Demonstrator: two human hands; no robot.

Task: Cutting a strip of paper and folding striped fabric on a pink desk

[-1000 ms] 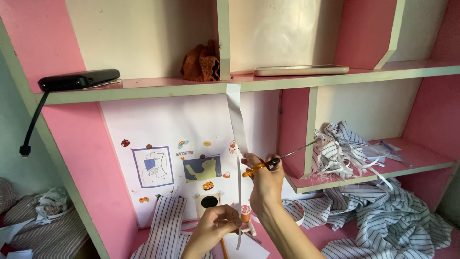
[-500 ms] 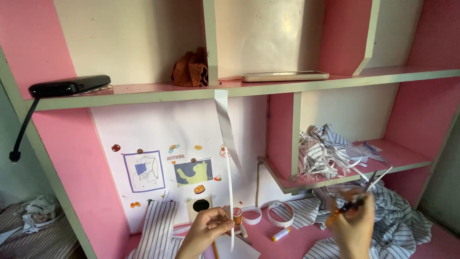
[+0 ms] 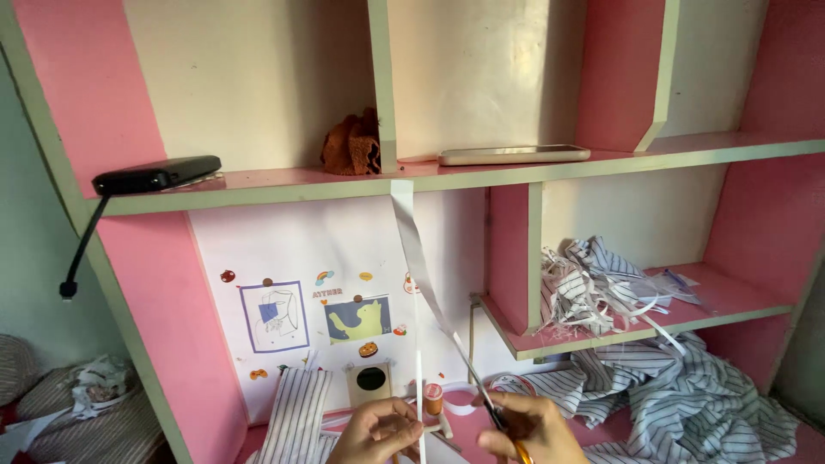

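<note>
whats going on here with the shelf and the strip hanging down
A person is working on a long white strip that hangs from the edge of a pink shelf. The left hand pinches the strip low down, while the right hand holds scissors with the blades at the strip. Striped cloth is heaped at the right, and a phone lies on the shelf.

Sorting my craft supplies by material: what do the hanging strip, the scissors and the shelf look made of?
Hanging strip: probably paper or thin ribbon, matte white, twisting flat. Scissors: shiny metal blades, orange handle likely plastic, in the right hand. Shelf: painted board, pink with pale edges, probably wood.
</note>
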